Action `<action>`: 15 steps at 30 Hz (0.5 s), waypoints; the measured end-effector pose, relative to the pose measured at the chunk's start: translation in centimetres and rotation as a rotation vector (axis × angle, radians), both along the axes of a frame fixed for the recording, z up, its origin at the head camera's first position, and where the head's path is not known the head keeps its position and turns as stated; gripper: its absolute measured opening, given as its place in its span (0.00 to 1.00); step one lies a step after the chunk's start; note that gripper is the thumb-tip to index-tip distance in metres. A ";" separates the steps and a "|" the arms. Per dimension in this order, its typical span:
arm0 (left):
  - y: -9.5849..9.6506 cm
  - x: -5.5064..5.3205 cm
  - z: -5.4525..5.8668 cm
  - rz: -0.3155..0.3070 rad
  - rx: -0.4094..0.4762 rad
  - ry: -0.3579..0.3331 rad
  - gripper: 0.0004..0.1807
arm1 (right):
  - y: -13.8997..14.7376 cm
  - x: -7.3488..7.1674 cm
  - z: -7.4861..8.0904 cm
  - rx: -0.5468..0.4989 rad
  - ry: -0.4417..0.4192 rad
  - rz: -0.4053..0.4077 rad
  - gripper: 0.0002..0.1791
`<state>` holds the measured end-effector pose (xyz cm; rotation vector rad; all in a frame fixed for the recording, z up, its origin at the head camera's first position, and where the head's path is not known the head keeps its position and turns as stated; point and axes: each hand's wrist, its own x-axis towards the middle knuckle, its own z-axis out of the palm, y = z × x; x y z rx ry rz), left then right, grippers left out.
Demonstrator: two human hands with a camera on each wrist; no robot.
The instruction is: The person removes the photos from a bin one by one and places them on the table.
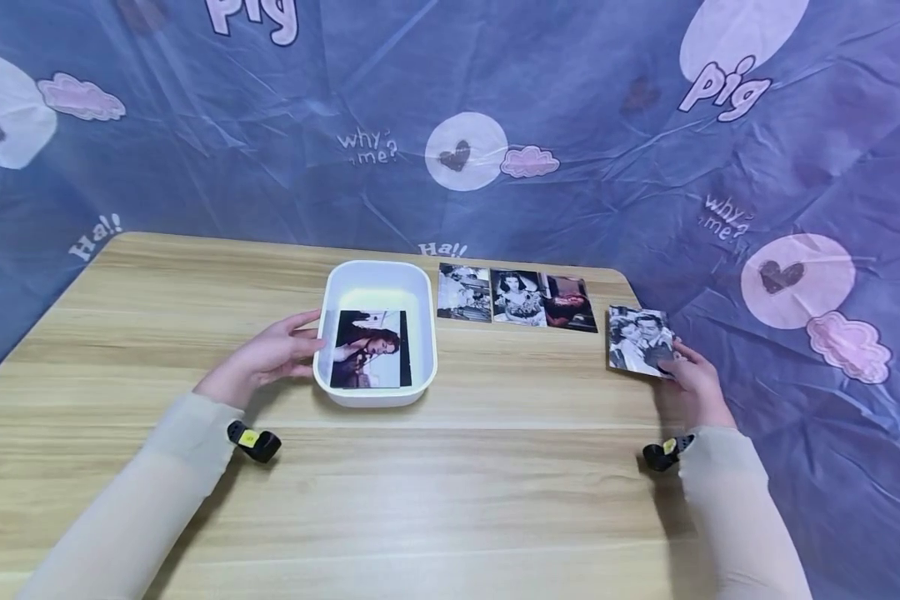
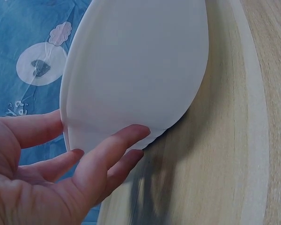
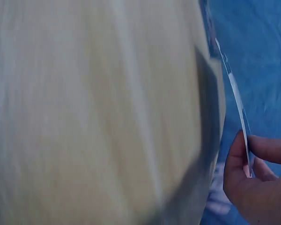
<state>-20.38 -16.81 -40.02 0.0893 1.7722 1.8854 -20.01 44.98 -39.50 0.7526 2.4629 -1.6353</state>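
The left hand (image 1: 273,350) has its fingers spread, touching the outside of the white box (image 1: 375,292), where a colour photo (image 1: 367,354) lies. The right hand (image 1: 696,383) pinches a black-and-white photo (image 1: 633,333) between thumb and fingers, near the table's (image 1: 457,500) right edge. Three photos (image 1: 519,297) lie in a row between.

A pale wood-grain table (image 1: 495,500) is backed along its far and right sides by a creased blue cloth (image 1: 607,50), printed with whitish circles (image 1: 480,133), greyish hearts (image 1: 456,156), pink clouds (image 1: 530,162) and the words "pig," "why me?" and "Ha!!" Soft shadows (image 1: 671,521) are cast on the table; a paler streak (image 3: 132,70), apparently grain, is blurred in the right wrist view.
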 end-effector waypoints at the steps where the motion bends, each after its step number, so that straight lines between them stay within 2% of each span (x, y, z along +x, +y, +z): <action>1: 0.0 0.0 0.0 0.000 0.000 -0.001 0.40 | 0.6 0.2 -0.2 0.043 -0.013 0.029 0.38; 4: 0.0 0.0 0.1 0.000 0.003 -0.002 0.40 | 1.4 0.6 -0.5 0.088 -0.027 0.073 0.37; 8: 0.0 0.0 0.2 0.001 0.008 -0.006 0.41 | 1.4 0.5 -0.7 -0.116 -0.023 -0.017 0.39; 11: 0.0 0.0 0.2 0.004 0.009 -0.009 0.41 | 1.3 0.2 -0.9 -0.154 -0.013 -0.019 0.39; 13: 0.0 0.0 0.2 0.005 0.008 -0.009 0.41 | 1.2 -0.1 -1.0 -0.123 -0.007 -0.013 0.37; 15: 0.0 0.0 0.1 0.007 0.006 -0.011 0.40 | 1.0 -0.3 -1.0 0.010 -0.027 0.009 0.35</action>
